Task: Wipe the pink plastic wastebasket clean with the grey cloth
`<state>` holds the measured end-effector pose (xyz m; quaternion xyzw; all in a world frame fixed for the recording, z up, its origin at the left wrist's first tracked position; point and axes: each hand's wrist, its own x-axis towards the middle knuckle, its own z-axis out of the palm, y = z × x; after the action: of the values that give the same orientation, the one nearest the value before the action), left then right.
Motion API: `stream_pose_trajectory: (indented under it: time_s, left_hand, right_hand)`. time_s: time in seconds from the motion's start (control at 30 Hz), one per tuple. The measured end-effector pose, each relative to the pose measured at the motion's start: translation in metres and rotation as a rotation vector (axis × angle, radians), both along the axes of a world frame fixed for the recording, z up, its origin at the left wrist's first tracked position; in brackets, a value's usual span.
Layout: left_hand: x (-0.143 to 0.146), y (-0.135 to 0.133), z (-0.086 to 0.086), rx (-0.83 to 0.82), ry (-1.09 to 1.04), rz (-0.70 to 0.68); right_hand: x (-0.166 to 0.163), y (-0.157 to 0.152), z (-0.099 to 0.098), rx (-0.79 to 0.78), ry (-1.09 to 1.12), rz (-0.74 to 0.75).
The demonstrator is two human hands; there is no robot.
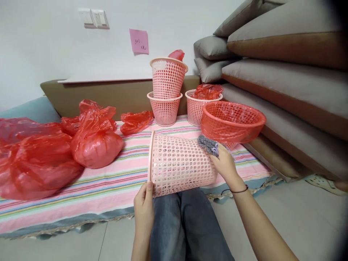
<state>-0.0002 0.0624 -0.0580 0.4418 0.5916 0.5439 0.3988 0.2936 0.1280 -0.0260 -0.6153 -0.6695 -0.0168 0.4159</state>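
A pink perforated plastic wastebasket [181, 165] lies on its side above my lap, its open rim to the left and its base to the right. My left hand [144, 199] grips the lower part of the rim, thumb on the outside. At the upper right, near the base, my right hand [223, 159] is closed on a grey cloth [208, 145] that rests against the basket's wall. A dark band circles my right wrist. The fingertips of my left hand are partly hidden by the basket.
Red plastic bags [96, 139] sit on the striped cloth [108, 181] at left. Behind stand two stacked pink baskets [166, 78], another pink basket [194, 107] holding red plastic, and a red-lined basket [231, 125]. Grey-brown cushions [285, 87] are piled at right.
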Motion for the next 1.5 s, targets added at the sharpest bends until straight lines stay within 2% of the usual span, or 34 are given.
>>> stream_pose_trajectory:
  time_s: [0.1,0.2,0.27,0.37,0.43,0.5,0.6,0.7,0.87,1.0,1.13,1.3,1.5]
  left_hand:
    - [0.003,-0.001,0.004,0.018,0.018,-0.005]
    - [0.005,-0.003,0.007,0.023,0.042,-0.022]
    - [0.004,-0.003,0.008,0.020,0.055,-0.037]
    - [0.000,-0.004,0.008,0.029,0.078,-0.037]
    - [-0.003,-0.004,0.006,0.038,0.089,-0.018]
    - [-0.005,-0.005,0.003,0.046,0.086,0.001]
    - [-0.003,-0.007,-0.001,0.061,0.063,0.037]
    - [0.004,-0.007,-0.004,0.062,0.046,0.081]
    - [0.011,-0.005,-0.004,0.059,0.031,0.052]
    - [0.012,-0.006,-0.001,0.050,0.029,0.039]
    - [0.012,-0.008,-0.001,0.048,0.048,0.056]
    - [0.012,-0.005,-0.001,0.034,0.038,0.059]
    - [0.014,0.005,0.009,-0.002,0.051,0.029]
  right_hand:
    - [-0.010,0.013,0.010,-0.041,0.002,-0.095]
    - [-0.047,0.023,0.025,-0.047,-0.080,-0.130]
    - [-0.081,0.025,0.035,-0.044,-0.081,-0.045]
    - [-0.130,0.020,0.046,0.000,-0.072,0.161]
    - [-0.151,0.011,0.049,0.027,-0.085,0.294]
    - [-0.158,0.001,0.048,0.043,-0.095,0.390]
    - [-0.146,-0.014,0.043,0.050,-0.116,0.460]
    - [-0.114,-0.020,0.033,0.041,-0.158,0.425]
    - [-0.051,-0.019,0.009,0.016,-0.144,0.144]
    - [-0.020,-0.023,-0.006,0.043,-0.068,-0.008]
    - [-0.017,-0.036,-0.018,0.112,-0.017,0.004]
    - [-0.035,-0.060,-0.033,0.210,0.018,-0.012]
    - [-0.047,-0.073,-0.049,0.168,-0.016,-0.007]
